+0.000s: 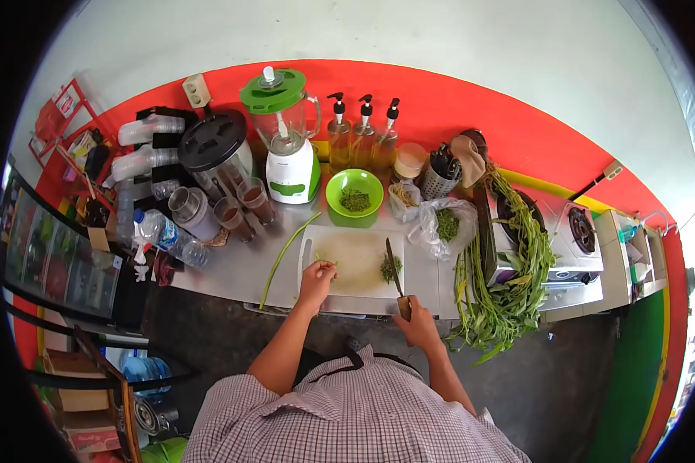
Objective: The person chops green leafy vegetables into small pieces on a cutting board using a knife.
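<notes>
My right hand (419, 326) is closed round the wooden handle of a kitchen knife (394, 266). Its dark blade points away from me over the right part of a white cutting board (352, 262). Finely chopped green leaves (386, 270) lie beside and under the blade. Over the board's left side, my left hand (316, 284) has its fingertips pinched together; small green bits are near them, but what they hold is too small to name. A long green stalk (286, 251) rests on the counter left of the board. Behind the board stands a green bowl (332, 197) with chopped greens inside.
Leafy stems (510, 301) drape over the gas stove (575, 255) at right. A plastic bag (432, 238) of greens sits beside the board. A blender (292, 166), pump bottles (363, 143), cups of brown liquid (256, 202) and a water bottle (174, 239) line the back and left.
</notes>
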`<state>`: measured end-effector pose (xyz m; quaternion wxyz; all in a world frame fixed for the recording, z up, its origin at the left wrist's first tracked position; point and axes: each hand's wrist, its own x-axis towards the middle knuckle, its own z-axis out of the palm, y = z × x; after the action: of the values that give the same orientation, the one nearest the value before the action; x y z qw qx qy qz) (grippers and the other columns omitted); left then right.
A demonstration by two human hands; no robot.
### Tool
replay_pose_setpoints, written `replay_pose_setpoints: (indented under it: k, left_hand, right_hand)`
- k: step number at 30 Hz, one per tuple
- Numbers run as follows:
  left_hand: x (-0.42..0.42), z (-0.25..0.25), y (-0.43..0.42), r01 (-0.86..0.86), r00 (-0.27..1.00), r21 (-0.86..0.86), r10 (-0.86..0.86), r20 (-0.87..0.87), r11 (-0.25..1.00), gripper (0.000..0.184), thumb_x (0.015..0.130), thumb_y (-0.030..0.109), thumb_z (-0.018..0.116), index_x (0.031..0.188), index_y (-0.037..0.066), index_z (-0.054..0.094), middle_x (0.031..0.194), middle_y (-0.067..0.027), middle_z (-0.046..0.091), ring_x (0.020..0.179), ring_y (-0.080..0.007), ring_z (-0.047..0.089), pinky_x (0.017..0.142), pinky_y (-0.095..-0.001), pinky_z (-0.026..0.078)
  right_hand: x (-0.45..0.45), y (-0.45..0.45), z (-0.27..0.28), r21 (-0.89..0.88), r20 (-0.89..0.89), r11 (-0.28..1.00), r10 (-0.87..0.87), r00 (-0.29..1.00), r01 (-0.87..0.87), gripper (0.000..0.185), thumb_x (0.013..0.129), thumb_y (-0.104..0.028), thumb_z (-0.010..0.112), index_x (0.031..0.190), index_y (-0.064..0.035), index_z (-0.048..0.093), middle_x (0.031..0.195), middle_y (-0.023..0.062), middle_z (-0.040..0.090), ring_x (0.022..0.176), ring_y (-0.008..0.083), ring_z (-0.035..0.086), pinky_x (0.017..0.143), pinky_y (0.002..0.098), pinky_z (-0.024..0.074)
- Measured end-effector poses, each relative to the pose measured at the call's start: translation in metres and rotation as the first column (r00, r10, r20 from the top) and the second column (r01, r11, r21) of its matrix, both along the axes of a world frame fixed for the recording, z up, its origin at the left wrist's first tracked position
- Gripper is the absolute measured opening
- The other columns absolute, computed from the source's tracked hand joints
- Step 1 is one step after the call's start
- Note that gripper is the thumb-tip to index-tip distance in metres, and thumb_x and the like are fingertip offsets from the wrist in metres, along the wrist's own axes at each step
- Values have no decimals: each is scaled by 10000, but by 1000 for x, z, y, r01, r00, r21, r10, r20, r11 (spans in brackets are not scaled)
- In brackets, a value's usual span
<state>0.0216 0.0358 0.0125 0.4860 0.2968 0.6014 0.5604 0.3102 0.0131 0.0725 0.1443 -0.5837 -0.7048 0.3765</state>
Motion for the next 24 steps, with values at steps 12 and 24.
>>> replay_pose_setpoints:
  k: [12,24]
  left_hand:
    - [61,11,23,286,864,-162,-327,-382,944,316,865,223,741,1125,49,693,838,-128,658,765,-258,657,725,-369,527]
    - [35,-9,-30,344,424,-68,-220,-878,936,545,826,166,729,1342,111,563,1386,-162,522,1313,-352,467,1046,-497,414]
  right_hand:
    - [1,-12,-58,-31,-103,999,12,995,-15,503,874,-212,737,1214,56,482,740,199,668,533,272,675,509,402,534]
    - [-1,-19,-34,-106,-33,994,-33,999,29,548,832,-329,755,1228,-12,549,1002,294,693,934,479,667,819,522,530]
